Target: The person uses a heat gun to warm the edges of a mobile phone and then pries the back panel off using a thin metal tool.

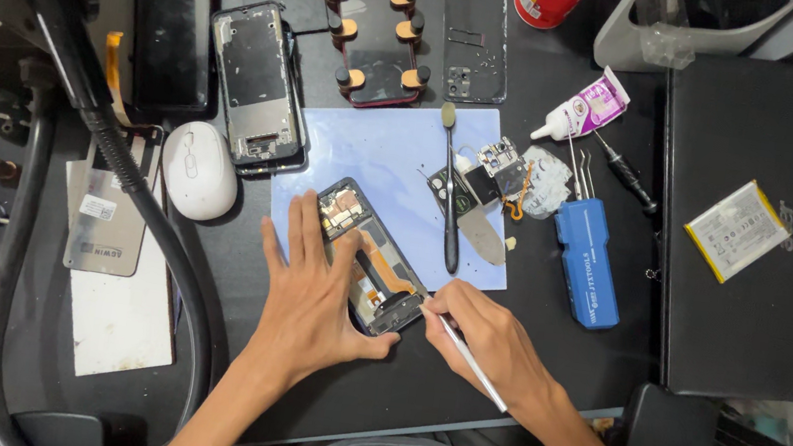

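Steadying an opened smartphone (370, 255) with its back cover off, the left hand (312, 293) lies flat and spread over the phone's left side, fingers extended, pinning it where it rests on the pale blue work mat (394, 157) near the front edge of the dark surface (458, 382). The right hand (493, 341) is closed in a pen grip around a thin white tool (466, 353), its tip meeting the phone's lower end, where the exposed board and an orange flex strip show.

To work this well, the flat hand should press evenly so the frame cannot pivot, and the tool should stay at a low angle, with light force, away from the flex strip.

On the mat beyond the phone lie a dark brush (450, 184), removed small boards (489, 169) and a metal spudger (484, 236). A blue tool case (588, 262), a glue tube (584, 107) and a loose battery (736, 230) lie to the right; a white mouse (198, 169) and another opened phone (257, 85) to the left.
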